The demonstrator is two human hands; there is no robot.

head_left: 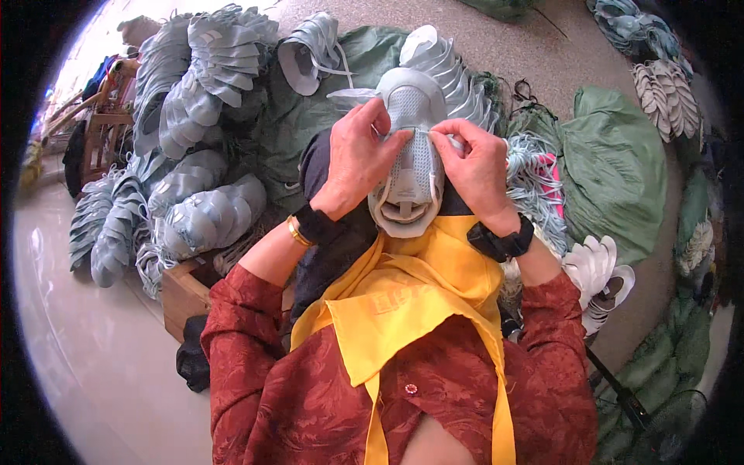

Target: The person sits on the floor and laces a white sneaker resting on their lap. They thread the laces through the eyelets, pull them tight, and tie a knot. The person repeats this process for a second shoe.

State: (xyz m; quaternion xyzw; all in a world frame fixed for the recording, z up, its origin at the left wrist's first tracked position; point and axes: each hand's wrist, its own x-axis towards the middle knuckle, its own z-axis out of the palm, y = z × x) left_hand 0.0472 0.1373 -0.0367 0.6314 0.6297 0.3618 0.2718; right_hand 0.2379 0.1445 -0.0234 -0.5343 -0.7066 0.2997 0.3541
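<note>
Workshop floor heaped with grey shoe uppers; one upper held on the lap for lacing.

The grey mesh shoe upper [409,155] rests toe-down on the yellow apron [418,294], between both hands. The left hand [358,159] has its fingers closed on the upper's left edge; the right hand [479,167] pinches the white lace [422,133] at the eyelet row. Keep the lace taut and the upper steady against the apron. Left of the upper lie stacked uppers [194,116]; right of it, green sacks [620,163].
</note>
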